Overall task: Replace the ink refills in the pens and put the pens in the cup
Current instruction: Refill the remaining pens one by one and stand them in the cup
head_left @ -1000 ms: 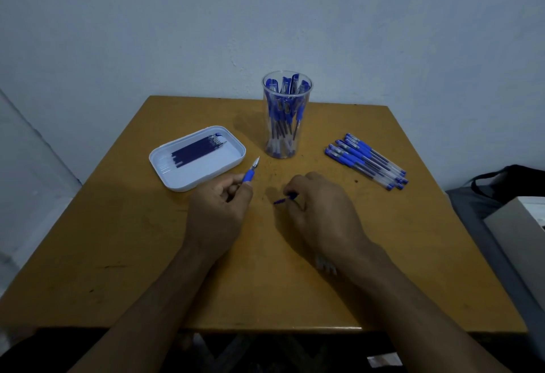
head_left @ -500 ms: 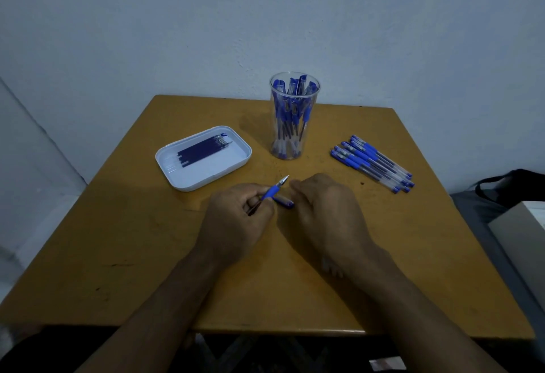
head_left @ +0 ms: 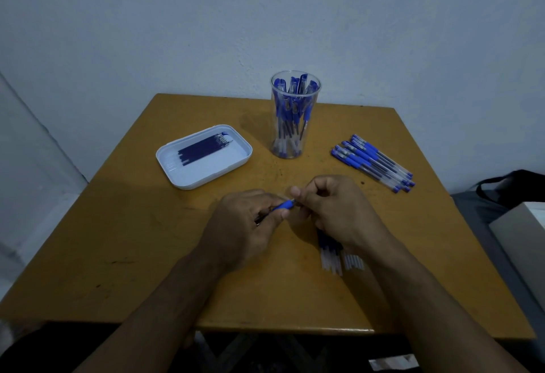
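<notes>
My left hand point(head_left: 244, 225) grips a pen point(head_left: 283, 204) by its blue grip, tip pointing right, above the table's middle. Right at that tip, the curled fingers of my right hand point(head_left: 333, 210) pinch a small blue pen cap, mostly hidden by the fingertips. The clear cup point(head_left: 295, 142) stands behind the hands with several blue pens upright in it. A white tray point(head_left: 206, 177) at the left holds several dark refills point(head_left: 203, 148). Several capped pens point(head_left: 373, 163) lie in a row at the right.
Several loose refills point(head_left: 333, 257) lie on the wooden table point(head_left: 118, 239) under my right wrist. A grey box point(head_left: 525, 237) and a dark bag point(head_left: 513, 180) sit off the table's right side. A pale wall rises behind.
My right hand picked a small blue cap off the table and brought it to the pen's tip. My left hand swung the pen from pointing up to pointing right, and the two hands met.
</notes>
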A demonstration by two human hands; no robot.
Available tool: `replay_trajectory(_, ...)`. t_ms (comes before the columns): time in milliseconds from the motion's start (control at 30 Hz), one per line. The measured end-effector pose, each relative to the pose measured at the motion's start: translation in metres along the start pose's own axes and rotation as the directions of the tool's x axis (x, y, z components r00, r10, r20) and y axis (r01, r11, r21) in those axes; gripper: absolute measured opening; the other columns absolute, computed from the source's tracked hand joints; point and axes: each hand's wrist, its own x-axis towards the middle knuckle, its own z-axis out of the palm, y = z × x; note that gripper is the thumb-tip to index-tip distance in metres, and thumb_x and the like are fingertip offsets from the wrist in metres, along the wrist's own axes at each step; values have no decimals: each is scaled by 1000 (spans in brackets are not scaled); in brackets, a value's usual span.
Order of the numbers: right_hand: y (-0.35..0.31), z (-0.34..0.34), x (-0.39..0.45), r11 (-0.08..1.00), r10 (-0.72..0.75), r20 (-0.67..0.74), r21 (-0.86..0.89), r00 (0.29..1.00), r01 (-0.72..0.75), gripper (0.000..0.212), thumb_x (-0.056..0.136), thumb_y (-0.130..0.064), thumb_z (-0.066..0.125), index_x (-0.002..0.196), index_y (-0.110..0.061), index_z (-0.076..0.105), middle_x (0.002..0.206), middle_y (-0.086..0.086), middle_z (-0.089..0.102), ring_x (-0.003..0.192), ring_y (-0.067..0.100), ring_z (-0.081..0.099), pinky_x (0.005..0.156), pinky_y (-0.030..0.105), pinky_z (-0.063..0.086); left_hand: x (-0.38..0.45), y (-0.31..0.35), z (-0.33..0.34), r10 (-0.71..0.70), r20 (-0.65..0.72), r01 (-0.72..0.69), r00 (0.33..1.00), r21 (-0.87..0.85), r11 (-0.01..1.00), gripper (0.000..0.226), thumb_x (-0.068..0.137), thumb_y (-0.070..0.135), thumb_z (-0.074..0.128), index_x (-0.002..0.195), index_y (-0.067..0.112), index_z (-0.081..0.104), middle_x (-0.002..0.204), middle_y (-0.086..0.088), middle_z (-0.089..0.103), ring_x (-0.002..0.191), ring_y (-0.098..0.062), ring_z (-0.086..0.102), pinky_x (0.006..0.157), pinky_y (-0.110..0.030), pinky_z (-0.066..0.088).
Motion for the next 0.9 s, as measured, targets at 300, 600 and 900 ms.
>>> replay_trajectory(300, 1, -6, 0, 997, -67, 98, -16, 993, 69, 22, 88, -36, 76, 108, -29, 68, 85, 1, 71, 58, 7, 57, 51, 22, 44, 0, -5, 1, -2, 5, 2, 1000, 1, 1000, 10, 95, 17, 71, 100, 12, 79, 78, 36, 50, 65, 7, 55, 62, -4, 35)
replay_trajectory(600, -1, -14, -3, 994, -88, 165, 85, 982, 75, 19, 95, -8, 67, 107, -20, 73, 83, 4, 67, 52, -1, 50, 48, 16, 40, -1, -6, 2, -64, -2, 64, 998, -21, 998, 19, 96, 25, 67, 105, 13, 79, 76, 25, 57, 61, -2, 54, 57, -11, 36)
replay_trajectory(900, 0, -13, -2, 994, -75, 108, 88, 991, 66, 11, 97, -11, 66, 95, -17, 75, 76, 3, 62, 48, 7, 43, 46, 22, 36, -2, -6, 2, -74, 2, 74, 997, -26, 997, 18, 97, 26, 67, 106, 15, 79, 76, 21, 60, 62, -6, 56, 56, -14, 39)
